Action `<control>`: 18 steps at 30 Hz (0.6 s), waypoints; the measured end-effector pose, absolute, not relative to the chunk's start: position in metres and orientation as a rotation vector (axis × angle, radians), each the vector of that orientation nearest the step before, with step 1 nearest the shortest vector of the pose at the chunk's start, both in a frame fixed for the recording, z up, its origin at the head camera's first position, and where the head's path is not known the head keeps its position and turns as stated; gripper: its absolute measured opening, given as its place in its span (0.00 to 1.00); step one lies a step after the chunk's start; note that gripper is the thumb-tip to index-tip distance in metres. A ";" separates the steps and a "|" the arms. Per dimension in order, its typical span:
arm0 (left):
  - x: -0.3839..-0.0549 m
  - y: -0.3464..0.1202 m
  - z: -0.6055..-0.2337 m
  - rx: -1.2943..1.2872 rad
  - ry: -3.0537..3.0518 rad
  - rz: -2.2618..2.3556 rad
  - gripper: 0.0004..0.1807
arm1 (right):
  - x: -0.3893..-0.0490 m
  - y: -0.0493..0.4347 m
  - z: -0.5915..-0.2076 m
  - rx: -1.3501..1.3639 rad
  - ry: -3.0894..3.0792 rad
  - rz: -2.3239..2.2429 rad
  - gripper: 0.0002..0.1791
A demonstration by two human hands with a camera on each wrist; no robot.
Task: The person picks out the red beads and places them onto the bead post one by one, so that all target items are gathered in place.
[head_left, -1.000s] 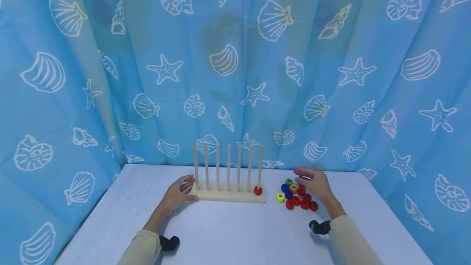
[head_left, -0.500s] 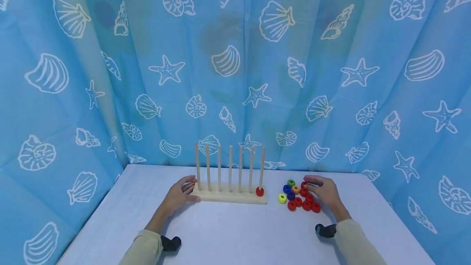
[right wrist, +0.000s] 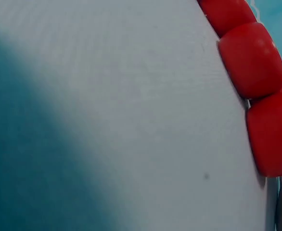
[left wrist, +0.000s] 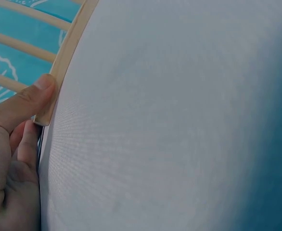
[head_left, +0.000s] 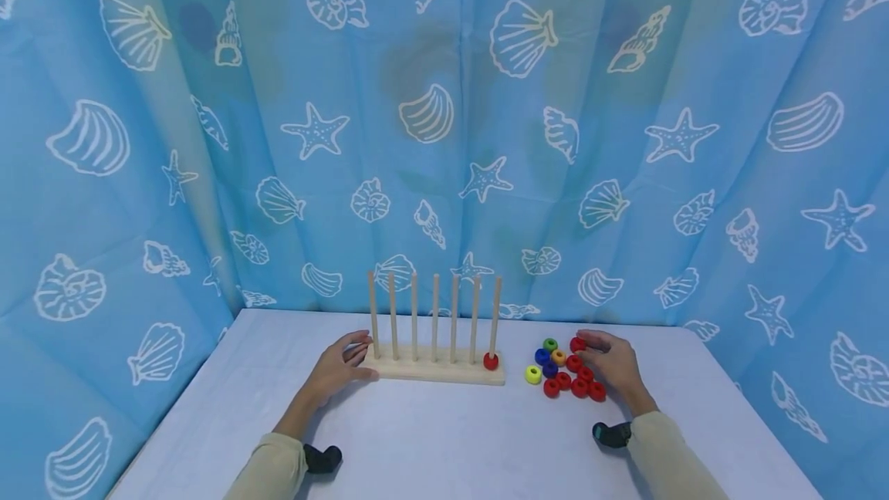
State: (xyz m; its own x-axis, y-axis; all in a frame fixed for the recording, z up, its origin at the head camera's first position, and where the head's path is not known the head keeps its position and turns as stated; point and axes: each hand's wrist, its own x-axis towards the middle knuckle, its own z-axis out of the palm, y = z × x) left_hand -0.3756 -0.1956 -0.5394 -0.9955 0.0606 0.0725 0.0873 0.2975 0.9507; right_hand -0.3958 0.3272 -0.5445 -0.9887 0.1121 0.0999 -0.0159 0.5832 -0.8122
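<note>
A wooden peg stand (head_left: pixel 434 369) with several upright pegs lies on the white table. My left hand (head_left: pixel 336 371) grips its left end, the thumb on the front edge of the base, as the left wrist view also shows. One red bead (head_left: pixel 491 362) sits at the foot of the rightmost peg. To the right lies a group of loose beads. At its far side my right hand (head_left: pixel 616 365) pinches a red bead (head_left: pixel 577 344) between thumb and index finger. The right wrist view shows other red beads (right wrist: pixel 253 60) close up; the pinched one is outside it.
Near the right hand lie a green bead (head_left: pixel 550 344), an orange bead (head_left: pixel 559 356), blue beads (head_left: pixel 542 356) and a yellow-green bead (head_left: pixel 532 374). A blue shell-print curtain (head_left: pixel 444 137) stands behind the table (head_left: pixel 444 438).
My right hand has come down over the far side of the beads and closed its fingertips on a red one, which has shifted slightly away. The left hand keeps its grip on the stand.
</note>
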 end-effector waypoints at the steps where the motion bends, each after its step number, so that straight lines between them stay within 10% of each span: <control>1: -0.376 -0.196 -0.540 -0.147 -2.511 -1.847 0.48 | -0.396 0.327 -0.545 -0.090 -2.668 1.373 0.25; 18: -0.377 -0.197 -0.538 -0.123 -2.517 -1.843 0.46 | -0.406 0.325 -0.549 -0.084 -2.737 1.316 0.25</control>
